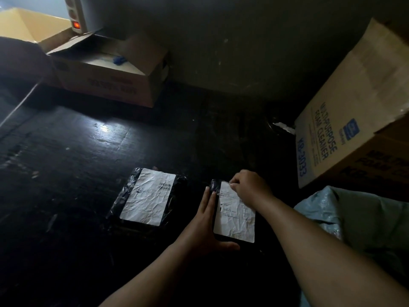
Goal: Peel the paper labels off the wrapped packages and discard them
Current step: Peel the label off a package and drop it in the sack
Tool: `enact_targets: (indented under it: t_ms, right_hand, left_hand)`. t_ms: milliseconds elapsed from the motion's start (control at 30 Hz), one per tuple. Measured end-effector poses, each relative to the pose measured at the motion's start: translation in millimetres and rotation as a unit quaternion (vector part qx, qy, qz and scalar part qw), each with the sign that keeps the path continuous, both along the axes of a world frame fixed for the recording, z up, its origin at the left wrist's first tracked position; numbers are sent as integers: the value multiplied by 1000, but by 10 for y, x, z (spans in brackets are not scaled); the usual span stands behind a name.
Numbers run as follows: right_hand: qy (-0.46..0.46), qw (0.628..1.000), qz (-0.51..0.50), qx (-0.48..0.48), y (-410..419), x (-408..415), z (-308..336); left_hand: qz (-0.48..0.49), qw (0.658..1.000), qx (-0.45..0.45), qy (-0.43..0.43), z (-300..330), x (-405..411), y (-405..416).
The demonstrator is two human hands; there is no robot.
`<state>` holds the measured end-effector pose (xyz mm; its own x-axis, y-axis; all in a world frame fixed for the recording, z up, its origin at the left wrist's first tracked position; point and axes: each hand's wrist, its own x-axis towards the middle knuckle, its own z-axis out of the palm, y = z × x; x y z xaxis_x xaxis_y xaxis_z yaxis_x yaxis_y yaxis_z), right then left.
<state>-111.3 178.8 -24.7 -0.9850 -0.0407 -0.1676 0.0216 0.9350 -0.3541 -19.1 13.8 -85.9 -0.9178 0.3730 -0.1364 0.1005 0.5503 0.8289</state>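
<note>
Two black wrapped packages lie on a dark floor, each with a crumpled white paper label. The left package (124, 200) carries a label (148, 197) that lies flat. On the right package (214, 185), my left hand (207, 227) lies flat along the left edge with the thumb under the near edge. My right hand (250, 187) pinches the far top corner of the right label (234, 216). The label still looks flat against the wrap.
An open cardboard box (106, 69) stands at the far left. A large "Multipurpose Foam Cleaner" carton (345, 120) leans at the right. A grey plastic bag (358, 220) lies by my right arm. A white scrap (284, 127) sits near the carton. Dim light.
</note>
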Motion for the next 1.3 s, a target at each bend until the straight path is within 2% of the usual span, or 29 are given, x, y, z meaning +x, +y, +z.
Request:
enact_targets:
  t_ms: [67, 233, 333, 500, 667, 1000, 1200, 1300]
  right_hand:
    - [33, 999, 19, -5, 15, 49, 1]
    - [67, 990, 73, -95, 156, 178, 79]
    - [77, 989, 66, -104, 186, 231, 77]
    - [9, 1000, 11, -3, 168, 241, 122]
    - [25, 998, 34, 56, 116, 343, 259]
    - [60, 994, 87, 28, 90, 642, 510]
    - [66, 994, 84, 27, 172, 795, 575]
    - [71, 991, 104, 55, 130, 866, 561]
  left_hand:
    - [2, 1000, 7, 11, 1, 5, 1]
    - [10, 1000, 11, 14, -6, 11, 5]
    - [15, 1000, 13, 10, -5, 16, 13]
    - [26, 999, 14, -15, -17, 30, 28]
    - [34, 999, 9, -31, -18, 29, 29]
    - [58, 997, 25, -46, 34, 64, 43]
    - [81, 996, 31, -17, 66, 156, 48]
    - [81, 997, 4, -2, 67, 211, 54]
